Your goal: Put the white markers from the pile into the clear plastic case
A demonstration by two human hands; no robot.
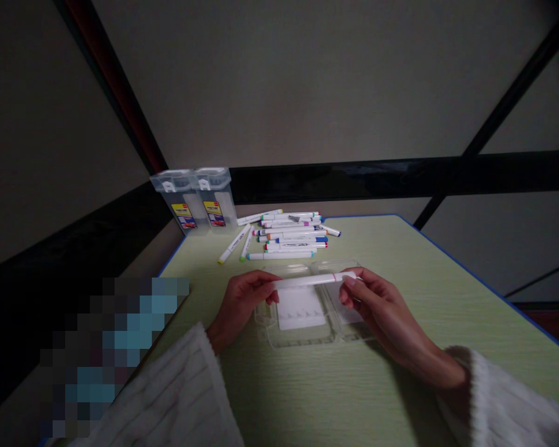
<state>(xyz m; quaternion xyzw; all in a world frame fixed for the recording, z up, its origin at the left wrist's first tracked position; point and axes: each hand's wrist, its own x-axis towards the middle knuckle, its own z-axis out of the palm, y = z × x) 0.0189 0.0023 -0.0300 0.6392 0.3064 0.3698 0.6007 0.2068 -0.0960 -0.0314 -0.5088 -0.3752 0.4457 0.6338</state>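
A white marker (307,281) with a thin reddish ring near its right end is held level between my two hands. My left hand (246,301) pinches its left end, and my right hand (382,310) grips the right end between thumb and fingers. Below the marker, a clear plastic case (302,339) lies unfolded on the table, with a white insert (298,310) in its left half. Part of the case's right half is hidden by my right hand. Beyond it lies a loose pile of white markers (289,236) with coloured ends.
Two clear lidded boxes (179,198) with yellow labels stand at the table's back left corner. The pale green table (307,391) has a blue edge and meets a wall at the back. A blurred-out patch (135,335) covers the left side.
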